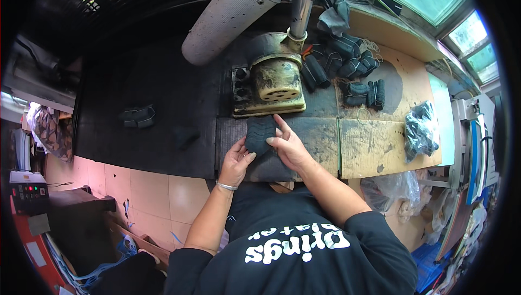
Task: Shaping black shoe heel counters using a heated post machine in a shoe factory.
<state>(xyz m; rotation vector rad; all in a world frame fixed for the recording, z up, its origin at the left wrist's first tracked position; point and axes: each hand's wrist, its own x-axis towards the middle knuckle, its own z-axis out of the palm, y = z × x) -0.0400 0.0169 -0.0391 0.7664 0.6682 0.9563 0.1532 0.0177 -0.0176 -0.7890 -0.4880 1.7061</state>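
Observation:
Between my hands is a flat black piece with a ridged, wavy surface [261, 134], held just in front of a small machine. Its exact kind I cannot make out. My left hand [236, 162] pinches the lower left edge between thumb and fingers. On the right side, my right hand [291, 147] grips the same piece, thumb on its face and index finger stretched toward the machine. The machine [276, 79] is a stained, yellowish round head with holes, on a square base. Its lower front edge is close to the piece.
Dark bundles tied with bands [358, 94] lie on the cardboard at right, with more piled behind. A tool with orange on its handle [307, 52] rests beside the machine. A plastic-wrapped pack [421, 132] sits far right. Dark pieces [139, 116] lie left. A lamp-like grey tube [230, 15] hangs overhead.

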